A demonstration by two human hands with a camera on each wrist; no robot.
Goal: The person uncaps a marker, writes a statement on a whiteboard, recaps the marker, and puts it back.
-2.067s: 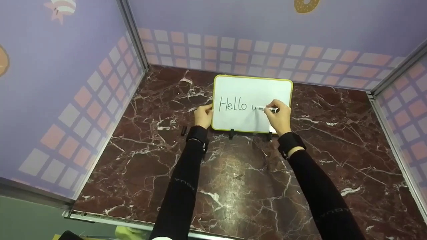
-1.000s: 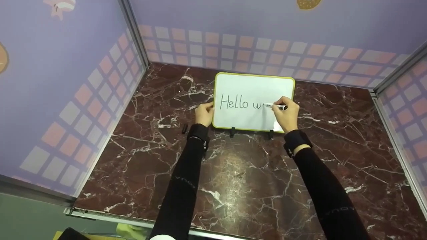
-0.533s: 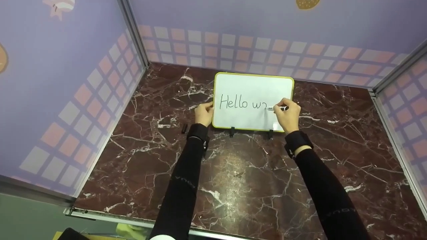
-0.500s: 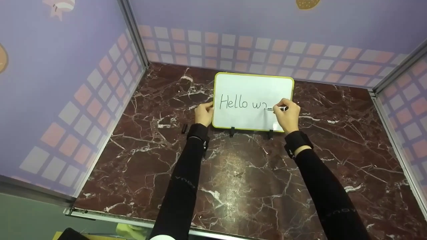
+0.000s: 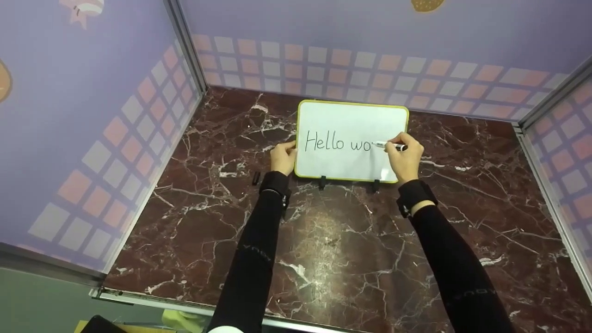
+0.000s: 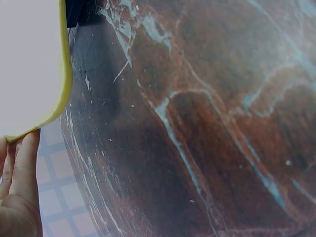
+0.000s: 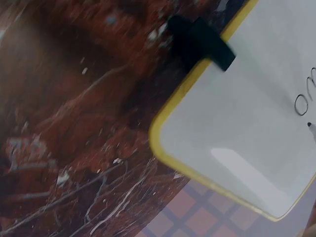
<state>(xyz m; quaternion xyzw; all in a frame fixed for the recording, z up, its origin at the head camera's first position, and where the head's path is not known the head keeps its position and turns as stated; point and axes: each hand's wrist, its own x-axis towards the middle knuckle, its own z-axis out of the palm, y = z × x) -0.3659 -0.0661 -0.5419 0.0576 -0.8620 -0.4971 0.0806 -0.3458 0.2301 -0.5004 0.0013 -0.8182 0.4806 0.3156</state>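
Observation:
A whiteboard (image 5: 342,115) with a yellow frame stands propped toward the back of the table, bearing "Hello wo" in black. At its left edge, my left hand (image 5: 282,158) grips the frame; in the left wrist view its fingers (image 6: 25,165) reach behind the board. My right hand (image 5: 405,157) pinches a white marker (image 5: 379,144) before the board's right part. The marker's dark tip shows just past the "o" in the right wrist view; whether it touches the surface I cannot tell. Most of the right hand is outside that view.
Black stand feet (image 5: 322,183) support the board's lower edge. A small black cap-like piece (image 5: 255,178) lies left of my left hand on the dark red marbled table (image 5: 333,259). Purple patterned walls (image 5: 296,27) enclose the back and sides.
My right hand has moved rightward with the marker. The writing has grown from "Hello" plus a partial "w" to "Hello wo". My left hand stays at the board's edge.

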